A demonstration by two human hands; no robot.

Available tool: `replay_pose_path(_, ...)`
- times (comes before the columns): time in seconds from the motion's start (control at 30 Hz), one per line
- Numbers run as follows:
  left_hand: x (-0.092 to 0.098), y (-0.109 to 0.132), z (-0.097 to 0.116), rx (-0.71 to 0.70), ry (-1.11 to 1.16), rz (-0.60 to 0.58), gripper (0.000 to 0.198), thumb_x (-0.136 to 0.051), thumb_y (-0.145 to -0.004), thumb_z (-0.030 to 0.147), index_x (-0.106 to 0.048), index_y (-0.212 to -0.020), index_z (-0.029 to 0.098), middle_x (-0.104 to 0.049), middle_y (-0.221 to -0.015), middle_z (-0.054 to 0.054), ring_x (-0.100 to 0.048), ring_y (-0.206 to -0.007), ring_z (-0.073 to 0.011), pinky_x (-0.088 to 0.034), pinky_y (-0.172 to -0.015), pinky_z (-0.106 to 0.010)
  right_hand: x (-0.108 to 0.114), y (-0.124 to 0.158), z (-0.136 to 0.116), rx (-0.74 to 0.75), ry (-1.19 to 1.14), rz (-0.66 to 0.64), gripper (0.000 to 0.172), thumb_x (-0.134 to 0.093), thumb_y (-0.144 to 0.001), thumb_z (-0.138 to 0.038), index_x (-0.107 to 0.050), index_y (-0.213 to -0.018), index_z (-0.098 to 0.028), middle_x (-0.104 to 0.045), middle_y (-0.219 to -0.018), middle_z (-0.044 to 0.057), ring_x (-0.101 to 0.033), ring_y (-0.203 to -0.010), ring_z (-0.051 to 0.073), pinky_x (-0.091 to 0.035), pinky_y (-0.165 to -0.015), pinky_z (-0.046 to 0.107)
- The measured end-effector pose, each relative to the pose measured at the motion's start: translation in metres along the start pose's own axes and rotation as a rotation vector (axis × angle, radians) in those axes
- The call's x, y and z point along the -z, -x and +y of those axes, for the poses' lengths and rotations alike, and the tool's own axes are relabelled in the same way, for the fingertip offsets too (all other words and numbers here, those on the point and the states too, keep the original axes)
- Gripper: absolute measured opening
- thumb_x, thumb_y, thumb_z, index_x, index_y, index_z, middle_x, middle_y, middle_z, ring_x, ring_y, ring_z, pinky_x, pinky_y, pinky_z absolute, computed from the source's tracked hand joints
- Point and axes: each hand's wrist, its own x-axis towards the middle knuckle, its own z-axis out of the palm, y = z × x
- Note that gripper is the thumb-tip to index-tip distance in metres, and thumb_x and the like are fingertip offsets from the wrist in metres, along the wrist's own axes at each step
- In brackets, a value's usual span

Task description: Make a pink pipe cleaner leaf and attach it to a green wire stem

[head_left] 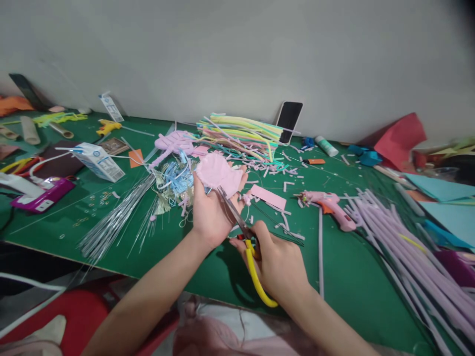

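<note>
My left hand [213, 215] is raised over the table, palm up, with a flat pink scalloped piece [217, 170] gripped between the thumb and fingers. Yellow-handled scissors [253, 272] are in my right hand [280, 262], the fingers wrapped round the handles. The blades point up and left, their tips at the lower edge of the pink piece. Whether the tips are cutting into it I cannot tell. Behind my left hand lie a lilac fuzzy shape [174, 142] and a tangle of light blue material [178, 175].
A stack of coloured pipe cleaners [241, 133] lies at the back, before a leaning phone [290, 121]. A pink glue gun [332, 207] and lilac pipe cleaners [404, 257] are to the right. Silver wires [117, 215] and a milk carton [97, 160] are to the left.
</note>
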Motion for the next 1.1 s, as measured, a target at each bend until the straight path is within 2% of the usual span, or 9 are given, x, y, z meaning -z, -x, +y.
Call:
replay_pose_path(0.3, -0.001, 0.002, 0.001, 0.028, 0.009, -0.011, 0.07, -0.024, -0.088, 0.072, -0.057, -0.13, 0.027, -0.06, -0.135, -0.007, -0.048, -0.131, -0.0272, -0.048, -0.097, -0.041, -0.009, 0.004, 0.004, -0.061, -0.184, 0.034, 0.025, -0.045, -0.095, -0.04, -0.052, -0.085, -0.019, -0.065, -0.055, -0.001, -0.057, -0.038, 0.012, -0.029, -0.04, 0.021)
replay_pose_path(0.4, 0.0, 0.002, 0.002, 0.037, -0.012, -0.017, 0.08, -0.021, -0.084, 0.078, -0.055, -0.132, 0.024, -0.058, -0.138, -0.009, -0.049, -0.131, -0.0276, -0.049, -0.097, -0.039, 0.008, 0.003, 0.009, -0.142, -0.195, 0.072, 0.027, -0.047, -0.093, -0.046, -0.052, -0.09, -0.02, -0.062, -0.053, -0.003, -0.057, -0.038, 0.012, -0.033, -0.04, 0.02)
replay_pose_path(0.53, 0.0, -0.001, 0.004, -0.018, -0.03, 0.039, 0.068, -0.029, -0.089, 0.07, -0.05, -0.134, 0.023, -0.06, -0.134, -0.01, -0.052, -0.128, -0.0268, -0.051, -0.093, -0.038, 0.043, 0.0, 0.029, -0.301, 0.021, 0.149, 0.037, -0.046, -0.09, -0.058, -0.052, -0.089, -0.022, -0.056, -0.048, -0.004, -0.054, -0.035, 0.015, -0.033, -0.04, 0.022)
replay_pose_path(0.6, 0.0, -0.001, 0.006, -0.04, -0.029, 0.057, 0.06, -0.033, -0.092, 0.062, -0.049, -0.134, 0.022, -0.063, -0.13, -0.012, -0.054, -0.126, -0.0262, -0.052, -0.092, -0.038, 0.054, -0.001, 0.045, -0.376, 0.165, 0.061, 0.039, -0.045, -0.088, -0.061, -0.053, -0.088, -0.023, -0.053, -0.044, -0.004, -0.053, -0.034, 0.018, -0.029, -0.038, 0.024)
replay_pose_path(0.7, -0.001, -0.001, 0.008, -0.046, -0.036, 0.046, 0.055, -0.036, -0.094, 0.055, -0.053, -0.13, 0.017, -0.066, -0.124, -0.014, -0.057, -0.123, -0.0262, -0.051, -0.094, -0.037, 0.053, 0.002, 0.07, -0.415, 0.296, -0.186, 0.034, -0.051, -0.085, -0.057, -0.055, -0.083, -0.023, -0.05, -0.039, -0.003, -0.05, -0.031, 0.021, -0.022, -0.036, 0.024)
replay_pose_path(0.8, 0.0, 0.0, 0.011, -0.067, -0.038, 0.027, 0.053, -0.039, -0.094, 0.054, -0.055, -0.128, 0.016, -0.067, -0.122, -0.014, -0.058, -0.122, -0.0273, -0.05, -0.097, -0.039, 0.038, 0.006, 0.089, -0.365, 0.365, -0.287, 0.021, -0.056, -0.085, -0.043, -0.058, -0.084, -0.023, -0.06, -0.051, 0.002, -0.059, -0.042, 0.023, -0.024, -0.038, 0.026)
replay_pose_path(0.9, 0.001, 0.0, 0.013, -0.102, -0.044, 0.015, 0.053, -0.041, -0.093, 0.054, -0.057, -0.125, 0.016, -0.067, -0.122, -0.014, -0.057, -0.123, -0.0276, -0.049, -0.099, -0.038, 0.028, 0.006, 0.098, -0.205, 0.289, -0.312, 0.015, -0.054, -0.086, -0.03, -0.059, -0.095, -0.019, -0.07, -0.076, 0.007, -0.065, -0.06, 0.023, -0.036, -0.046, 0.028)
replay_pose_path(0.97, 0.001, 0.0, 0.013, -0.11, -0.054, 0.009, 0.052, -0.041, -0.093, 0.053, -0.058, -0.124, 0.014, -0.068, -0.121, -0.015, -0.056, -0.124, -0.0275, -0.049, -0.099, -0.038, 0.03, 0.001, 0.096, -0.11, 0.241, -0.249, 0.019, -0.051, -0.088, -0.029, -0.061, -0.099, -0.017, -0.07, -0.089, 0.01, -0.066, -0.072, 0.024, -0.044, -0.057, 0.031)
replay_pose_path(1.1, 0.0, 0.0, 0.014, -0.116, -0.075, -0.011, 0.051, -0.04, -0.094, 0.052, -0.06, -0.12, 0.013, -0.069, -0.119, -0.014, -0.059, -0.121, -0.0262, -0.05, -0.099, -0.037, 0.043, -0.019, 0.067, -0.021, 0.049, 0.102, 0.02, -0.051, -0.093, -0.033, -0.066, -0.094, -0.02, -0.068, -0.093, 0.008, -0.062, -0.091, 0.025, -0.048, -0.08, 0.038)
